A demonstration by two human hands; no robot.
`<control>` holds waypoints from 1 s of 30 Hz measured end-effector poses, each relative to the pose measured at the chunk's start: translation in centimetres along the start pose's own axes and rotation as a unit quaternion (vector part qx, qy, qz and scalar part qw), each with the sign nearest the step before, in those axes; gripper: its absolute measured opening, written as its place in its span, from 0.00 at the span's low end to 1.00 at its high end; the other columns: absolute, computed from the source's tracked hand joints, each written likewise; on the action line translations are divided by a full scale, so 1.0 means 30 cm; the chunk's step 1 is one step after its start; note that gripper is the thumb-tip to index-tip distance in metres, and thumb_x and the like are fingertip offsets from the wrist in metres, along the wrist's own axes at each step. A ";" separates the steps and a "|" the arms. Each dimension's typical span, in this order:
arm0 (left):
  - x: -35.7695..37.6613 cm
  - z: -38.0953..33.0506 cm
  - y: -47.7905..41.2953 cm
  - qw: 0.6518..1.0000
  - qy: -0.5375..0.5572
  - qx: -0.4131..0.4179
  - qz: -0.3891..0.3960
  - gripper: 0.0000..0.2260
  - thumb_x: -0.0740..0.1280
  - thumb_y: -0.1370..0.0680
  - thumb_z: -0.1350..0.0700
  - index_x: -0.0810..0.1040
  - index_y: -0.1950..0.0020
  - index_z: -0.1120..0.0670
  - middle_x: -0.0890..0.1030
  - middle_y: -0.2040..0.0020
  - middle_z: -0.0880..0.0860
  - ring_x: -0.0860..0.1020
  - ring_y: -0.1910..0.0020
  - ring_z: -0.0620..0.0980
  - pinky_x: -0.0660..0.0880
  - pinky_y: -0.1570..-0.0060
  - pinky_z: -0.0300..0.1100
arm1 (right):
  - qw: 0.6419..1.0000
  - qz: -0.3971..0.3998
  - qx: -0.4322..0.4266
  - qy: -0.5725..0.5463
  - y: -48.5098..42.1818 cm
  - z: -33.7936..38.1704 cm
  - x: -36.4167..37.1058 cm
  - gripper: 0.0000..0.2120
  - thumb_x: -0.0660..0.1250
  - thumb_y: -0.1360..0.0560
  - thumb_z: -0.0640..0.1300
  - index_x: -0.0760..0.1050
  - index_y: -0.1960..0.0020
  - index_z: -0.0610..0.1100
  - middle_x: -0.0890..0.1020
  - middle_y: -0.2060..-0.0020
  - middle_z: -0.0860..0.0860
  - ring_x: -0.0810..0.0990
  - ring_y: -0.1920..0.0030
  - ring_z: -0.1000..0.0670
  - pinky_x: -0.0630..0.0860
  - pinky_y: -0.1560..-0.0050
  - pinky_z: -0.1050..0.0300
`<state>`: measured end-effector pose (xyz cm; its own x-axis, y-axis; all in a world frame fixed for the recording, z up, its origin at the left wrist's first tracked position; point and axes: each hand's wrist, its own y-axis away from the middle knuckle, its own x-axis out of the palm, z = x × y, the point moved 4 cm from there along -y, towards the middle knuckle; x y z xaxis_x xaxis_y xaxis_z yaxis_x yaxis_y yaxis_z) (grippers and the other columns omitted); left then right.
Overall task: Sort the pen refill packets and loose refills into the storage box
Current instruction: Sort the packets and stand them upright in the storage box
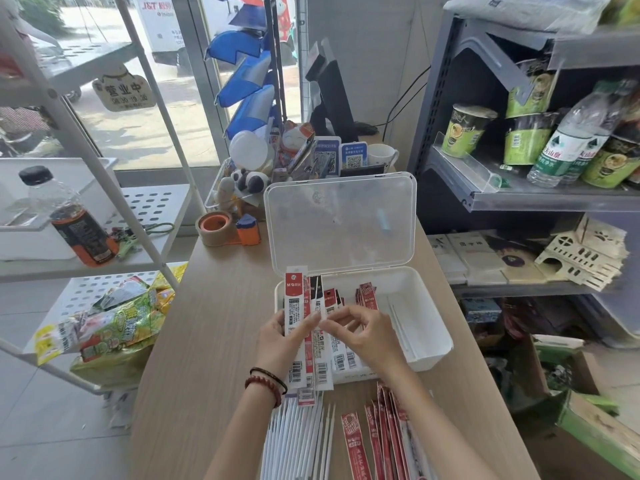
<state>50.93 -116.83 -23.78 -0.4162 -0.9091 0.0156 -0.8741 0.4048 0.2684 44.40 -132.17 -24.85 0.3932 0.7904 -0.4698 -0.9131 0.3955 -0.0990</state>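
Several refill packets (294,303), red and white with barcodes, are fanned out over the front left corner of the storage box (433,358). The left hand (282,341) has its fingers wrapped round the lower part of the fan. The right hand (369,337) pinches into it from the right, thumb and forefinger curled. Which packet it's actually got, I can't tell, since the fingers overlap too much.

The box is white, with its clear lid (341,220) flipped open and standing up behind it. Inside there's a small clump of red sleeves (367,295) leaning near the middle, plus a couple of thin loose refills (400,323) lying in the right part.

It all sits on a pale wood counter (207,341). Closer to the camera, a row of white refill sticks (298,441) lies side by side, with a pile of red wrappers (381,434) just to the right of them. The left wrist wears two bead bracelets (268,382).

Further out, a tape dispenser (225,228) with orange parts sits left of the lid. A white rack (149,206) on the left holds a dark drink bottle (81,230), with snack bags (114,323) on the shelf below.
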 end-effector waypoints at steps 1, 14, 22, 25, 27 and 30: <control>-0.001 0.003 -0.002 1.000 0.003 0.001 -0.004 0.14 0.74 0.31 0.49 0.80 0.49 0.51 0.86 0.57 0.51 0.85 0.60 0.50 0.79 0.66 0.41 | 1.000 0.012 -0.003 -0.001 0.000 0.000 0.003 0.18 0.68 0.33 0.71 0.81 0.57 0.59 0.84 0.63 0.61 0.82 0.65 0.59 0.82 0.59 0.59; -0.001 0.023 -0.006 0.999 0.029 -0.006 -0.018 0.12 0.73 0.29 0.51 0.79 0.48 0.53 0.86 0.56 0.50 0.85 0.59 0.51 0.82 0.62 0.48 | 0.987 -0.036 0.111 0.107 -0.025 -0.078 0.000 0.09 0.64 0.22 0.58 0.76 0.57 0.54 0.80 0.63 0.60 0.79 0.62 0.61 0.76 0.61 0.63; 0.002 0.013 0.001 0.999 0.035 -0.010 -0.018 0.11 0.72 0.29 0.52 0.79 0.49 0.54 0.86 0.56 0.51 0.85 0.59 0.51 0.81 0.66 0.44 | 0.969 -0.061 0.164 0.173 -0.020 -0.095 -0.010 0.08 0.67 0.24 0.56 0.79 0.53 0.52 0.82 0.60 0.59 0.79 0.60 0.59 0.72 0.66 0.65; 0.002 0.008 0.006 0.999 0.041 -0.013 -0.019 0.10 0.72 0.28 0.53 0.79 0.49 0.54 0.86 0.57 0.51 0.85 0.60 0.52 0.80 0.69 0.40 | 0.968 -0.054 0.176 0.171 -0.020 -0.098 -0.006 0.08 0.68 0.24 0.56 0.79 0.53 0.52 0.81 0.59 0.59 0.79 0.60 0.59 0.71 0.66 0.66; 0.002 0.007 0.007 0.999 0.039 -0.014 -0.020 0.10 0.72 0.28 0.52 0.79 0.49 0.53 0.86 0.57 0.51 0.85 0.61 0.52 0.79 0.70 0.40 | 0.968 -0.050 0.180 0.168 -0.020 -0.098 -0.004 0.08 0.69 0.25 0.56 0.78 0.53 0.52 0.80 0.60 0.60 0.77 0.61 0.61 0.69 0.68 0.67; 0.003 0.006 0.007 0.999 0.039 -0.016 -0.023 0.10 0.72 0.29 0.52 0.79 0.49 0.53 0.86 0.58 0.51 0.85 0.62 0.51 0.79 0.71 0.39 | 0.968 -0.055 0.183 0.164 -0.021 -0.098 -0.004 0.08 0.69 0.25 0.56 0.77 0.54 0.53 0.79 0.61 0.61 0.77 0.61 0.62 0.70 0.67 0.67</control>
<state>50.68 -116.80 -23.90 -0.3541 -0.9321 0.0764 -0.8831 0.3602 0.3007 44.60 -133.88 -27.30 0.3758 0.5665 -0.7334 -0.7443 0.6560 0.1254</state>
